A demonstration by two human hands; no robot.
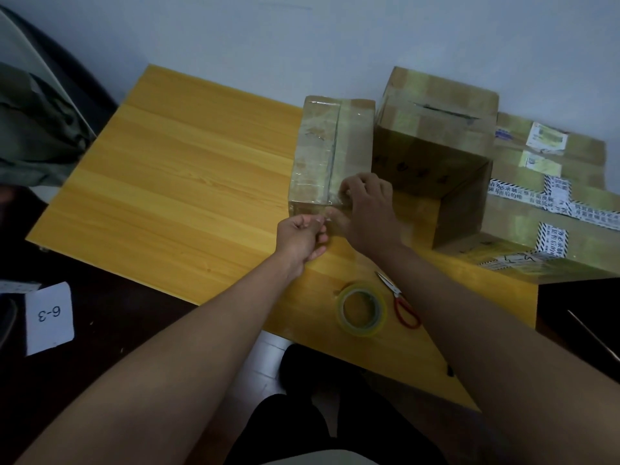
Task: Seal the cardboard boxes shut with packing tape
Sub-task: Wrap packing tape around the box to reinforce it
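Cardboard wrapped in glossy clear tape made up the narrow box (330,152) that stood near the middle of the yellow wooden table (167,182), its long side running from near to far. At the box's near end both hands worked on the tape. The left hand (303,238) had its fingers curled, pinching a loose end of clear tape strip (327,214) just in front of the box's near lower edge. The right hand (365,209) lay over the near right corner of the box with its fingers bent down on the taped surface; whether it gripped the strip or only pressed it could not be told.

Just right of the narrow box, touching or almost touching it, stood a taller box (436,142) with a dark slit along its top seam. Farther right lay a flat box (550,209) bearing white labels and black-and-white printed tape.

On the near part of the table, to the right of the arms, a roll of clear tape (362,308) lay flat, and red-handled scissors (399,302) lay just beside it on its right. At far left, off the table, a white card (50,318) read "6-3".
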